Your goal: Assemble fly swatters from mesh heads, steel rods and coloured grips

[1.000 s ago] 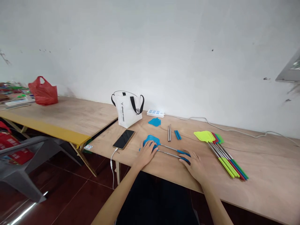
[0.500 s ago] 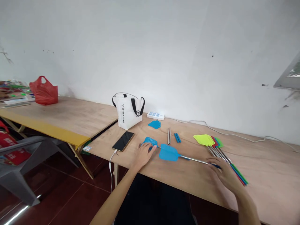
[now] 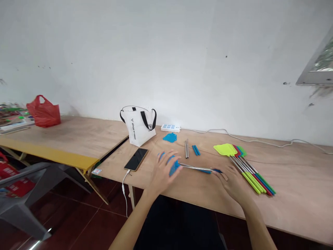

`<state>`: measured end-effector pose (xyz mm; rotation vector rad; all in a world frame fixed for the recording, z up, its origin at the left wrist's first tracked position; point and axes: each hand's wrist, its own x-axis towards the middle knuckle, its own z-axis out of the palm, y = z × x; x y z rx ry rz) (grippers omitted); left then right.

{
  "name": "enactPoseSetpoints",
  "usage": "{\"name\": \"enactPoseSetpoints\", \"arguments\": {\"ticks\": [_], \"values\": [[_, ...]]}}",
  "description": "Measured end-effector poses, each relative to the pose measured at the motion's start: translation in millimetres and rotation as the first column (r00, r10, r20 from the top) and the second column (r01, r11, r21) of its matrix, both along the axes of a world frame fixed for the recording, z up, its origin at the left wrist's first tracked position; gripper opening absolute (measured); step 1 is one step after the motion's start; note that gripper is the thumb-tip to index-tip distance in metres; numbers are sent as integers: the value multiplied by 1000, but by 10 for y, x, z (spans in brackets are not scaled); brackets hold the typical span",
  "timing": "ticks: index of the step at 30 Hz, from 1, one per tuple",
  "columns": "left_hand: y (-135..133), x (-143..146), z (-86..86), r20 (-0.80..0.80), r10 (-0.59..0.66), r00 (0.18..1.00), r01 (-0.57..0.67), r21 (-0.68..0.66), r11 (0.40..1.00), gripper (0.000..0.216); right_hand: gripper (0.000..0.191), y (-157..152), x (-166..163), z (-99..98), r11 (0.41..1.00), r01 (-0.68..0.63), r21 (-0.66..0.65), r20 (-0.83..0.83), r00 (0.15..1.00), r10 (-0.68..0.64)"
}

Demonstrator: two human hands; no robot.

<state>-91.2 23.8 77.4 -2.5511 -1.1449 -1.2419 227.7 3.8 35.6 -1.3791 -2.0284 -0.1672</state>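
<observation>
A blue fly swatter (image 3: 194, 168) with a metal rod lies across the front of the wooden table (image 3: 291, 187). My left hand (image 3: 162, 172) hovers over its blue mesh head with fingers spread, slightly blurred, and holds nothing. My right hand (image 3: 232, 182) is closed on the blue handle at the swatter's right end. Whether a second blue head lies under my left hand I cannot make out.
A fan of green, red and blue swatters (image 3: 247, 170) lies to the right. Behind are a loose blue head (image 3: 170, 138), two metal rods (image 3: 186, 148), blue grips (image 3: 196, 150), a power strip (image 3: 170, 127), a white tote bag (image 3: 139, 126) and a charging phone (image 3: 135, 159). A red bag (image 3: 43, 111) sits far left.
My right hand has brought the blue swatter back to the left from beside the coloured swatters. My left hand has lifted off the table and spread its fingers.
</observation>
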Motion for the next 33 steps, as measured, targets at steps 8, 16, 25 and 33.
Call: {"name": "enactPoseSetpoints", "arguments": {"ticks": [8, 16, 25, 33], "values": [[163, 102, -275, -333, -79, 940, 68, -45, 997, 30, 36, -107, -280, 104, 998, -60, -13, 59, 996, 60], [108, 117, -209, -337, -56, 940, 85, 71, 994, 30, 35, -118, -426, 43, 999, -32, -6, 61, 998, 32], [158, -104, -92, -390, -70, 918, 105, 70, 992, 35, 37, -116, -317, 50, 998, -55, 23, 119, 991, 52], [264, -466, 11, -394, -44, 918, 76, 66, 995, 34, 50, -19, 772, -222, 978, 165, 127, 6, 986, -167]]}}
